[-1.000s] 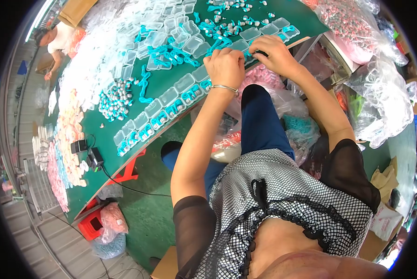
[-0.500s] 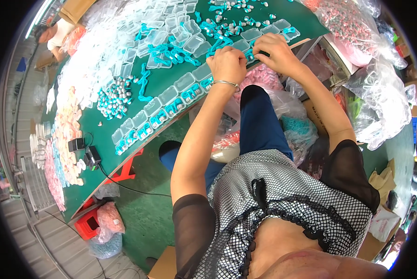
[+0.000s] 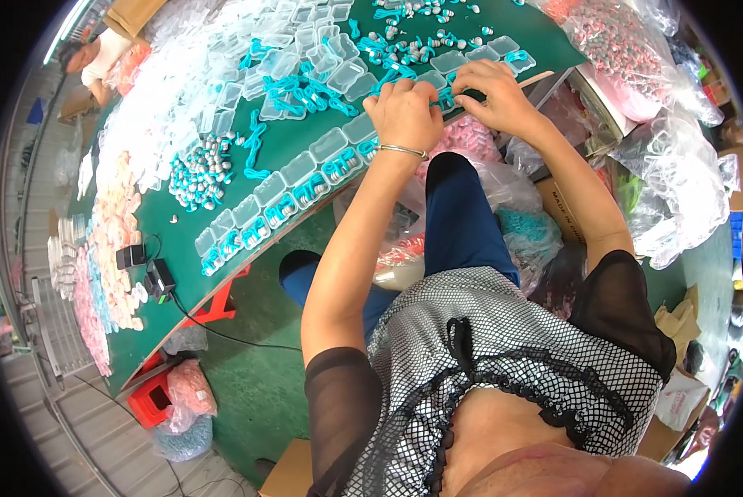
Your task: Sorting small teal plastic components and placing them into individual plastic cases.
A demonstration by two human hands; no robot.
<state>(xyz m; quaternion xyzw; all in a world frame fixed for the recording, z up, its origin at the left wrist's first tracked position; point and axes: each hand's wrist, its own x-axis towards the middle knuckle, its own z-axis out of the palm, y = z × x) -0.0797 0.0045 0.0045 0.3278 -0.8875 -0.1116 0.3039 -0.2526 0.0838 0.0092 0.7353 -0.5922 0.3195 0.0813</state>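
Observation:
Both hands are at the table's near edge, over the right end of a row of small clear plastic cases (image 3: 299, 168). My left hand (image 3: 405, 116), a metal bangle on its wrist, has its fingers curled against a teal earplug cord (image 3: 446, 99). Just right of it, my right hand (image 3: 497, 95) is bent in toward the same cord, thumb and fingertips close together; what lies between them is hidden. Cases along the row hold teal-and-grey corded earplugs (image 3: 282, 209), lids tipped back. Further right, another open case (image 3: 516, 57) has teal cord in it.
Loose earplugs (image 3: 202, 170) lie heaped on the green table (image 3: 168, 240), beside bundled teal cords (image 3: 305, 95) and a large pile of clear cases (image 3: 181, 91). A black adapter (image 3: 160, 277) trails a cable. Plastic bags (image 3: 674, 186) crowd the right. Another person (image 3: 106, 62) is at far left.
My left hand has shifted very slightly left, its fingers still curled. The right hand stays nearly in place. The whole view has moved a little.

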